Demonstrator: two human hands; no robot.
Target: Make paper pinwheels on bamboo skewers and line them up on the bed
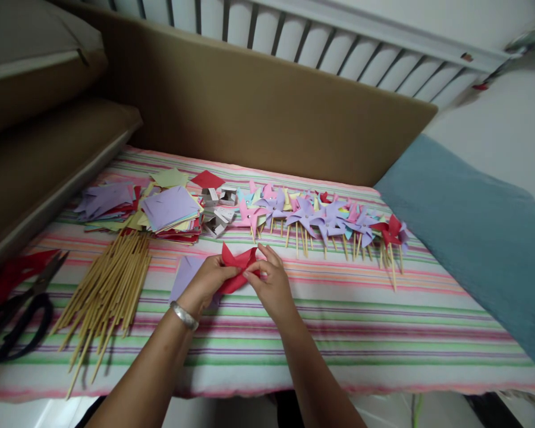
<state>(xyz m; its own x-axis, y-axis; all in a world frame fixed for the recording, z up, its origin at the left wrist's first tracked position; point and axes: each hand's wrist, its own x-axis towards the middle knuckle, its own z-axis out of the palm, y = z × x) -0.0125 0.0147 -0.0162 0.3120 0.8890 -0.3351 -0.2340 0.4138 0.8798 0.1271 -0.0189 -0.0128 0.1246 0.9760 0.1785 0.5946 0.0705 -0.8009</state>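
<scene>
Your work surface: a cloth [370,333] w/ pink, green, white & purple stripes, lightly creased. Bkgd: an upright brown board [249,113], smooth & matte, w/ white slats [289,38] above it; brown padded-looking blocks [57,154] stacked at L; a blue-grey covering [468,244] slanting down at R, below a pale wall [499,119].

Materials, L to R: black-handled scissors [29,306], blades partly spread, beside a red piece [9,276]; thin, straight tan sticks [111,285], fanned toward your edge of the cloth; flat squarish sheets in loose piles, i.e. a mixed pile [104,202] & a taller stack [172,208] w/ lilac on top; small grey-white boxes [219,221]; then a row of pinwheels [316,217] on sticks, mostly lilac & pink, w/ pointed, curled blades.

The red paper [235,284] lies btwn your hands, front-center, pointed corners up, nearer you than the boxes. Your L hand [209,276], silver bracelet [185,316] at the wrist, grips its L side, thumb in front. Your R hand [270,282] pinches its R side w/ thumb & fingertips. A lilac sheet [185,276] lies partly beneath your L hand.
</scene>
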